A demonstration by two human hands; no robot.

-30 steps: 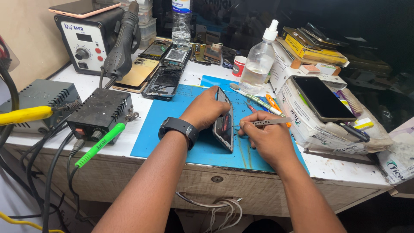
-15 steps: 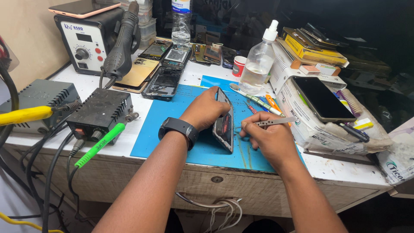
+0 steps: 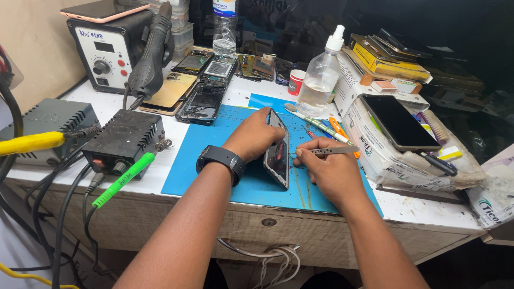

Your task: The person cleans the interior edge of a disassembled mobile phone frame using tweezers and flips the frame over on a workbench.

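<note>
On the blue rubber work mat [image 3: 214,160] at the frame centre, the left hand [image 3: 257,134] closes its fingers over the opened dark smartphone [image 3: 277,155], tilted on its long edge. It looks thin, stiff and fragile; the edges seem safest to grip. Just right, the right hand [image 3: 329,171] pinches thin metal tweezers [image 3: 332,151], tips touching the phone.

Single head-worn view: I am looking steeply down and forward from close above my own forearms at the blue mat [image 3: 214,160], my left hand [image 3: 257,136] and right hand [image 3: 329,168] sitting centre-frame, the cluttered workbench [image 3: 428,206] stretching away to the dark back wall.
</note>
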